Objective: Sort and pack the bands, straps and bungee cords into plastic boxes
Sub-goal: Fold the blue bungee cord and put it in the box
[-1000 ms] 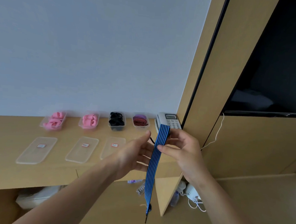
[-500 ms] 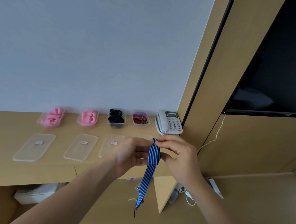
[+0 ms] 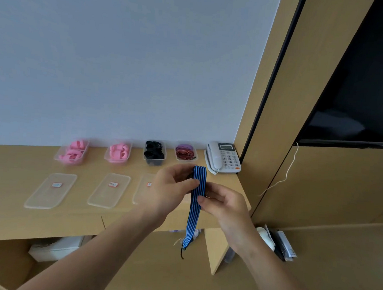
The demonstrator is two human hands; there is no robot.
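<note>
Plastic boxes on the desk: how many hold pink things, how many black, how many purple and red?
Pink: 2
Black: 1
Purple and red: 1
Total: 4 plastic boxes

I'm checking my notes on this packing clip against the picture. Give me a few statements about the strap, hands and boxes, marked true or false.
1. Both hands hold the blue striped strap. True: the left hand and right hand both pinch it.
2. The strap lies flat on the desk. False: it hangs below the hands.
3. Four open boxes stand along the wall. True.
4. The black bands' box is lidded. False: it is open.
5. The phone stands left of the boxes. False: right.
</note>
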